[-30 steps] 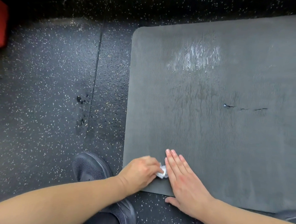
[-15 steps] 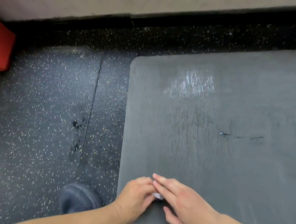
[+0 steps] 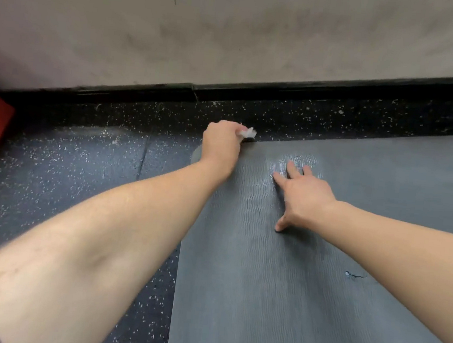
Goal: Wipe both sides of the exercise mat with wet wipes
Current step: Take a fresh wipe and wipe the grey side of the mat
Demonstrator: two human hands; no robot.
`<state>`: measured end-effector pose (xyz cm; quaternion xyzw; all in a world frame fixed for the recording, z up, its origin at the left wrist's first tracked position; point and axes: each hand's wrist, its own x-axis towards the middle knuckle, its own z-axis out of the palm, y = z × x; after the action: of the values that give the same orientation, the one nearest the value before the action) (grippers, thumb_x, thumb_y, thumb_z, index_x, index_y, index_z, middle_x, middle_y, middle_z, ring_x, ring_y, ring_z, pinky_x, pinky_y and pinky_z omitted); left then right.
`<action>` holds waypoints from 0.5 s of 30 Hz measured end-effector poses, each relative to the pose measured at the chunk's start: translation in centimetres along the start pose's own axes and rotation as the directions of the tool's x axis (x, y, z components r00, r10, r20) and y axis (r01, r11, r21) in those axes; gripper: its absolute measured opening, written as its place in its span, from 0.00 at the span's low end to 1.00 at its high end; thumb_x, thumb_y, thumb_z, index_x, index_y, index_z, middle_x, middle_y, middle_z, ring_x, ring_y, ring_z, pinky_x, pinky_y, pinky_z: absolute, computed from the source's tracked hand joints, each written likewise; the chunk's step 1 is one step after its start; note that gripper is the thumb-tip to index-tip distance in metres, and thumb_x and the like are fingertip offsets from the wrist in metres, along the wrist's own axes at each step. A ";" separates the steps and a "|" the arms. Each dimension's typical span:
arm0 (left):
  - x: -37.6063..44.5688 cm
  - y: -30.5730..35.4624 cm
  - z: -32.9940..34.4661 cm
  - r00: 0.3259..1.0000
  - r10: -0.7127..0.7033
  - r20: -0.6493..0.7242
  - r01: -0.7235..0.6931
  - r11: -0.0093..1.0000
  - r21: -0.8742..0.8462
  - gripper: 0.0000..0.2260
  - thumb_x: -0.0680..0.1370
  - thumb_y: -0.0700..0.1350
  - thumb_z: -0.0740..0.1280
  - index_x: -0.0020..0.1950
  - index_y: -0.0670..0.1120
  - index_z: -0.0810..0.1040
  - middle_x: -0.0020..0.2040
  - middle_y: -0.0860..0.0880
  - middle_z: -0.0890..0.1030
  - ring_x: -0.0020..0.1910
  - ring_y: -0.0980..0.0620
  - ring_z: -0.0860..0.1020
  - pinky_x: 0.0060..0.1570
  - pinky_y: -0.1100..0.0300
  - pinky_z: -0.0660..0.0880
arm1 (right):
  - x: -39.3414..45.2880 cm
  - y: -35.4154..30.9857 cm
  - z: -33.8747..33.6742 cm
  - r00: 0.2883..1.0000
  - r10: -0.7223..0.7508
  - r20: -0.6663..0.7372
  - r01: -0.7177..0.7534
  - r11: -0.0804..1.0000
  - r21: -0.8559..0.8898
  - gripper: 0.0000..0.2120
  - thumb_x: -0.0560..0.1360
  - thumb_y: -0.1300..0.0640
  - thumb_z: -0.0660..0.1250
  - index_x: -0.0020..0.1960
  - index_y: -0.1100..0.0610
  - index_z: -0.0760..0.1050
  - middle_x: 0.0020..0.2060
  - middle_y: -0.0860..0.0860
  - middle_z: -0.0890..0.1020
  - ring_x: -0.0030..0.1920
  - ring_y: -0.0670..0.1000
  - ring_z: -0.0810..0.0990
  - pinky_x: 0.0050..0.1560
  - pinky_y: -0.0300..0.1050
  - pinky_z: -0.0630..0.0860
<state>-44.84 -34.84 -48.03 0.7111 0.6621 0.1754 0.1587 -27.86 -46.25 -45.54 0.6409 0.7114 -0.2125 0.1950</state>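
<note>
Mat [image 3: 305, 289] long axis runs rightward; left hand [image 3: 221, 146] grips wipe [image 3: 248, 132]; right hand [image 3: 304, 195] flat, splayed.

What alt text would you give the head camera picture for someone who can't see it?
A person's left hand grips a crumpled white wipe at the far edge of a grey mat, while the right hand presses flat on it, fingers spread. The mat lies on a speckled black floor beside a wall.
</note>
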 end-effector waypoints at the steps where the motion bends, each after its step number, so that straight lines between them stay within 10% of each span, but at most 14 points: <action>1: -0.4 -0.1 0.9 0.996 0.069 0.058 -0.074 0.994 0.081 0.13 0.79 0.40 0.65 0.56 0.53 0.86 0.49 0.49 0.85 0.49 0.46 0.82 0.51 0.54 0.79 | 0.0 -0.2 0.2 1.000 0.009 0.004 -0.009 1.000 -0.009 0.66 0.61 0.31 0.82 0.86 0.46 0.47 0.85 0.54 0.49 0.83 0.65 0.52 0.72 0.59 0.73; 10: -8.0 -3.8 2.1 0.837 0.495 0.232 -0.534 0.833 0.147 0.17 0.76 0.50 0.55 0.54 0.54 0.83 0.47 0.48 0.84 0.44 0.43 0.79 0.40 0.57 0.73 | 0.0 -0.3 0.0 1.000 -0.003 0.023 0.003 1.000 -0.002 0.67 0.62 0.33 0.82 0.86 0.48 0.45 0.86 0.55 0.44 0.84 0.66 0.48 0.76 0.60 0.70; 15: -10.0 -3.6 1.5 0.900 0.434 0.040 -0.435 0.900 0.008 0.12 0.74 0.37 0.72 0.53 0.51 0.87 0.48 0.51 0.87 0.43 0.46 0.84 0.43 0.57 0.80 | -0.9 -0.2 -0.4 1.000 -0.020 -0.001 0.020 1.000 0.001 0.66 0.63 0.29 0.80 0.86 0.47 0.43 0.86 0.54 0.43 0.85 0.64 0.47 0.75 0.59 0.71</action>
<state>-47.99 -44.54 -51.39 0.8453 0.4853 0.1874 0.1219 -27.93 -46.76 -44.74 0.6338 0.7179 -0.2144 0.1923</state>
